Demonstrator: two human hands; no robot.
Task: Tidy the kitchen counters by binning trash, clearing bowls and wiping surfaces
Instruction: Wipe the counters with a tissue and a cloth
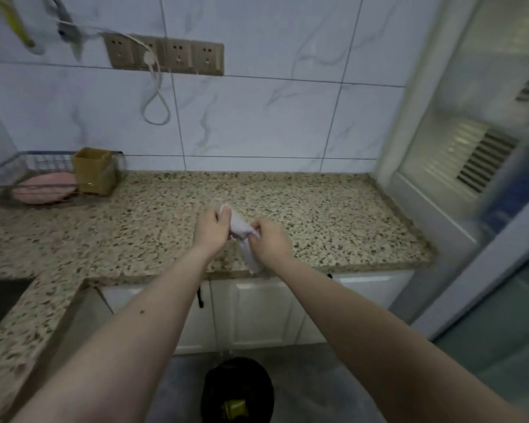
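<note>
White cloth (239, 228), L hand (209, 228), R hand (271, 241) gripping

Head view, looking forward-down at speckled counter (318, 215), tiled wall (257, 117) behind.

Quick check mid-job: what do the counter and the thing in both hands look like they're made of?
Counter: likely polished granite or similar stone, judging by its speckled tan-and-black grain. White cloth: soft fabric or paper; it bunches and hangs limp between the left hand and right hand.
</note>
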